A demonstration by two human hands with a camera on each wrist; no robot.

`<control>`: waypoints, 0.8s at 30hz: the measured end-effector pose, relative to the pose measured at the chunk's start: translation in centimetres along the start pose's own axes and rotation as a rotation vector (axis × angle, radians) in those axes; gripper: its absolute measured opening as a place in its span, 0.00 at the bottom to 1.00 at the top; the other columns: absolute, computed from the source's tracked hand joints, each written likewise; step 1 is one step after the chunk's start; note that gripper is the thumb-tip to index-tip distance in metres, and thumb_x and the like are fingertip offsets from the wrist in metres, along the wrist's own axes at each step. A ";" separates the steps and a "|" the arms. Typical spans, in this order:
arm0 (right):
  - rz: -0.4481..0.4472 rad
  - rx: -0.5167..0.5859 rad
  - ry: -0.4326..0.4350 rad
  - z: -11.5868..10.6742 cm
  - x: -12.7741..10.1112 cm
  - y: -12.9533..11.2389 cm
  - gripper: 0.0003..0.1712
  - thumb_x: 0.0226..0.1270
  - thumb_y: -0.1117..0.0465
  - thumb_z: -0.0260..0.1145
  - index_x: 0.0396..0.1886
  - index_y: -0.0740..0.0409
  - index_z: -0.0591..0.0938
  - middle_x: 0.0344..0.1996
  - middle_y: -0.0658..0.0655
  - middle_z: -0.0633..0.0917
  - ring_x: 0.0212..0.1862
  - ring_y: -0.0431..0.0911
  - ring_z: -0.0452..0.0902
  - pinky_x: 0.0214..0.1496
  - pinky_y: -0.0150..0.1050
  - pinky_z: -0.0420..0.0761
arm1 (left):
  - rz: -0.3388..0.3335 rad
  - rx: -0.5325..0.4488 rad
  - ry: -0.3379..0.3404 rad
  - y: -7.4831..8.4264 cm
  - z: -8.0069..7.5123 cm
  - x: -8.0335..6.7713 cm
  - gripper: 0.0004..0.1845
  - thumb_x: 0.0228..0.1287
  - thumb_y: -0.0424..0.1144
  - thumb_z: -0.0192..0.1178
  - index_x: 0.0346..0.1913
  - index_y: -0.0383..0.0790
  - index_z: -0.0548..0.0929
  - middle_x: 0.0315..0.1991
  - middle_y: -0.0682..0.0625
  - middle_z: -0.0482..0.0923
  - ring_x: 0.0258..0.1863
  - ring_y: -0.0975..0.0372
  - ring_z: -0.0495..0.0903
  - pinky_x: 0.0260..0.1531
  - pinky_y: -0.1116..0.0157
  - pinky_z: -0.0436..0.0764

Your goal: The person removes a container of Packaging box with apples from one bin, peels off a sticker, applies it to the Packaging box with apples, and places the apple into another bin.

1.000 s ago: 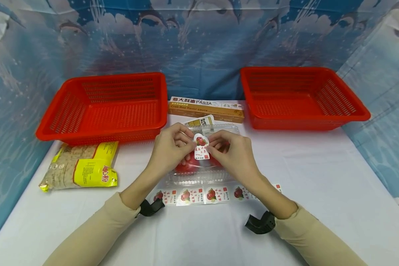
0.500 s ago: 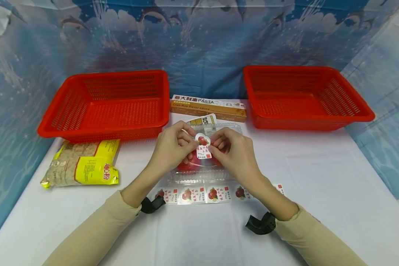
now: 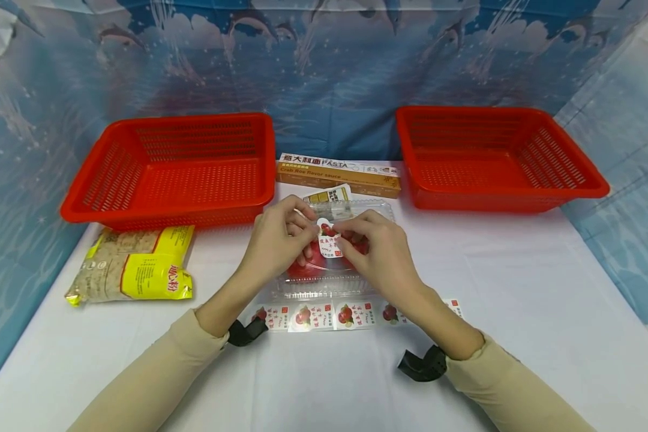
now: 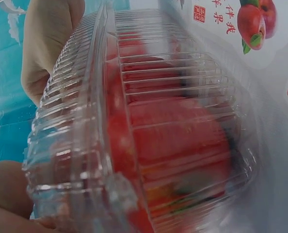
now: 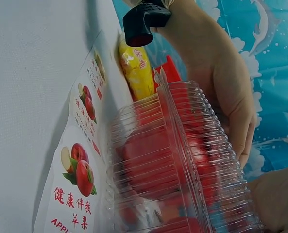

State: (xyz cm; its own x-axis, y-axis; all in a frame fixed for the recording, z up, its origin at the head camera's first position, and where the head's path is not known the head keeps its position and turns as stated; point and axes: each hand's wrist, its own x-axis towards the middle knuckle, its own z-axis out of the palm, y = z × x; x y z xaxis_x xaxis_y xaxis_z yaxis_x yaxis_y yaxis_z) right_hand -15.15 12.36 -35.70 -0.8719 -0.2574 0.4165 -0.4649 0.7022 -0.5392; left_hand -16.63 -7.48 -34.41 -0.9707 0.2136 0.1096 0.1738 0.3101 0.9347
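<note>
A clear plastic clamshell box (image 3: 324, 282) holding red fruit lies on the white table in front of me; it also fills the left wrist view (image 4: 148, 145) and the right wrist view (image 5: 182, 174). Both hands hover over its lid. My left hand (image 3: 281, 240) and right hand (image 3: 375, 249) pinch a small white apple sticker (image 3: 329, 240) between their fingertips, just above the lid. A strip of the same apple stickers (image 3: 329, 315) lies on the table along the box's near edge, also seen in the right wrist view (image 5: 80, 170).
Two empty red baskets stand at the back, one left (image 3: 173, 171) and one right (image 3: 491, 156). A long pasta box (image 3: 337, 174) lies between them. A yellow food packet (image 3: 135, 267) lies at the left. Blue dolphin-print cloth surrounds the table.
The sticker has come down slightly toward the box lid, and my right fingers have closed in over its right side. The view has shifted a little.
</note>
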 end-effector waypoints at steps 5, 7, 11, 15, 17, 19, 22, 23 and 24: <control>-0.016 -0.033 -0.028 0.0 -0.1 -0.1 0.15 0.60 0.57 0.74 0.48 0.49 0.89 0.38 0.48 0.83 0.37 0.41 0.76 0.37 0.36 0.78 | 0.009 -0.007 0.011 -0.1 0.0 0.0 0.09 0.64 0.32 0.64 0.45 0.36 0.78 0.26 0.43 0.83 0.12 0.55 0.80 0.17 0.58 0.84; -0.030 -0.043 -0.046 0.0 0.0 0.0 0.16 0.60 0.56 0.74 0.48 0.47 0.89 0.39 0.48 0.82 0.40 0.41 0.75 0.39 0.36 0.78 | 0.012 -0.012 0.018 -0.1 0.0 0.0 0.09 0.65 0.32 0.64 0.44 0.36 0.78 0.28 0.42 0.83 0.12 0.55 0.80 0.17 0.58 0.83; -0.066 -0.049 -0.076 -0.1 0.0 0.0 0.17 0.60 0.57 0.74 0.50 0.45 0.88 0.43 0.48 0.82 0.46 0.42 0.74 0.43 0.38 0.79 | 0.024 -0.025 0.027 -0.3 -0.1 0.0 0.08 0.66 0.32 0.63 0.45 0.35 0.77 0.31 0.39 0.82 0.11 0.54 0.80 0.16 0.59 0.83; -0.101 -0.050 -0.086 -0.1 0.0 0.0 0.18 0.59 0.57 0.75 0.51 0.45 0.88 0.45 0.49 0.81 0.48 0.43 0.74 0.46 0.39 0.79 | 0.023 -0.033 0.034 -0.4 -0.1 0.0 0.08 0.67 0.33 0.62 0.45 0.34 0.77 0.31 0.39 0.82 0.11 0.53 0.79 0.15 0.59 0.82; -0.115 -0.046 -0.082 -0.1 -0.1 0.0 0.17 0.59 0.57 0.75 0.50 0.46 0.89 0.45 0.49 0.82 0.49 0.43 0.74 0.47 0.39 0.79 | 0.017 -0.037 0.036 -0.4 -0.1 0.0 0.08 0.67 0.33 0.62 0.45 0.34 0.77 0.31 0.39 0.82 0.11 0.52 0.79 0.15 0.59 0.82; -0.126 -0.032 -0.075 -0.1 -0.1 0.0 0.16 0.59 0.57 0.75 0.48 0.48 0.89 0.45 0.49 0.83 0.49 0.43 0.75 0.47 0.39 0.79 | 0.012 -0.039 0.038 -0.3 -0.1 -0.1 0.07 0.68 0.33 0.62 0.45 0.34 0.77 0.31 0.38 0.82 0.11 0.50 0.79 0.15 0.58 0.82; -0.126 0.004 -0.065 -0.1 -0.1 0.1 0.12 0.58 0.60 0.75 0.43 0.49 0.91 0.42 0.48 0.85 0.47 0.42 0.76 0.45 0.38 0.78 | 0.007 -0.038 0.036 0.2 -0.1 -0.2 0.06 0.68 0.31 0.61 0.44 0.33 0.77 0.32 0.36 0.81 0.12 0.48 0.79 0.15 0.57 0.82; -0.121 0.020 -0.062 -0.1 -0.1 0.1 0.11 0.58 0.61 0.74 0.41 0.49 0.91 0.41 0.47 0.85 0.47 0.41 0.76 0.44 0.37 0.78 | 0.005 -0.037 0.035 0.6 -0.2 -0.3 0.06 0.68 0.30 0.61 0.44 0.33 0.77 0.32 0.35 0.81 0.12 0.47 0.79 0.15 0.57 0.82; -0.118 0.035 -0.059 -0.2 -0.1 0.1 0.09 0.57 0.62 0.74 0.39 0.50 0.91 0.40 0.46 0.86 0.46 0.40 0.76 0.42 0.37 0.78 | 0.005 -0.037 0.032 0.9 -0.2 -0.4 0.05 0.68 0.30 0.60 0.43 0.33 0.77 0.32 0.34 0.81 0.12 0.47 0.79 0.15 0.57 0.82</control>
State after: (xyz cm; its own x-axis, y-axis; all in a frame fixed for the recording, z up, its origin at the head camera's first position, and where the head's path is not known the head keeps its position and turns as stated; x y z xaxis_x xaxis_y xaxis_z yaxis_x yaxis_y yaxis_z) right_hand -15.09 12.56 -35.68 -0.8180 -0.3761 0.4351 -0.5688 0.6413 -0.5150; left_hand -16.06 -7.44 -33.51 -0.9749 0.1847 0.1246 0.1729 0.2748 0.9458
